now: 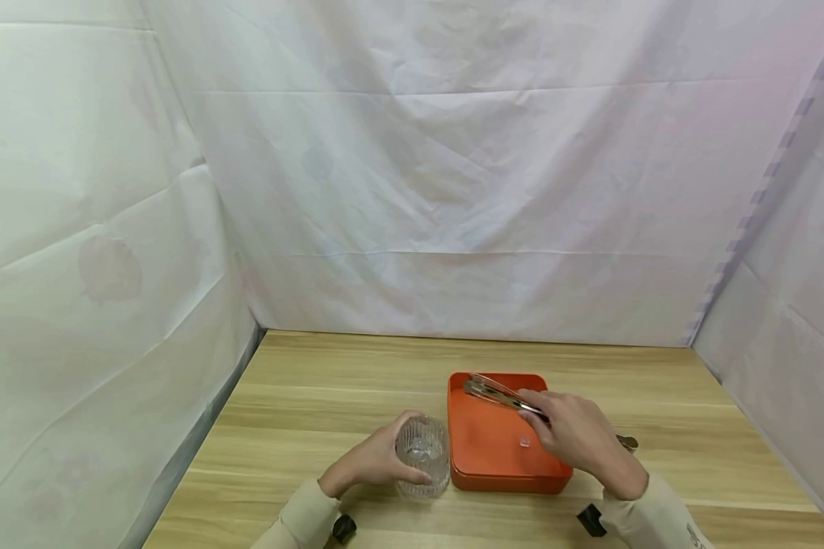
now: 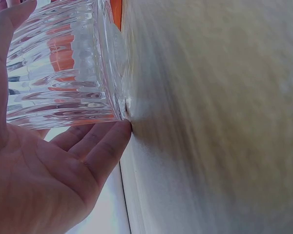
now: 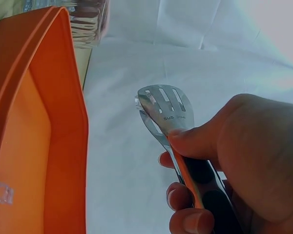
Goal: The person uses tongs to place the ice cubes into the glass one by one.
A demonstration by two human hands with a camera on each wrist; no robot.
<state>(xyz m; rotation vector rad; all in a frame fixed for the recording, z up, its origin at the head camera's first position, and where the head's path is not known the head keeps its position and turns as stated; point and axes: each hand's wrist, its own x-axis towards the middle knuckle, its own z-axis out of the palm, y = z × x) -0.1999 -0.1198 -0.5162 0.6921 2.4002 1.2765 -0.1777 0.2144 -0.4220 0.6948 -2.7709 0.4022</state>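
Observation:
My left hand (image 1: pixel 376 459) holds a ribbed clear glass (image 1: pixel 423 467), which stands upright on the table, thumb and fingers curving around its sides. Clear pieces show inside the glass, too blurred to tell apart. Above the orange tray (image 1: pixel 501 483), my right hand (image 1: pixel 578 431) grips metal tongs (image 1: pixel 489 390). In the right wrist view, the slotted heads of the tongs (image 3: pixel 172 109) are close together, with a small clear piece (image 3: pixel 138 103) showing at their edge. A clear cube (image 1: pixel 525 441) lies on the tray floor near its front right.
The tray stands just right of the glass on a wood-grain table (image 1: pixel 329 381). White cloth (image 1: pixel 426 191) hangs behind the table and along both sides. Black straps or devices (image 1: pixel 592 520) are at the wrists.

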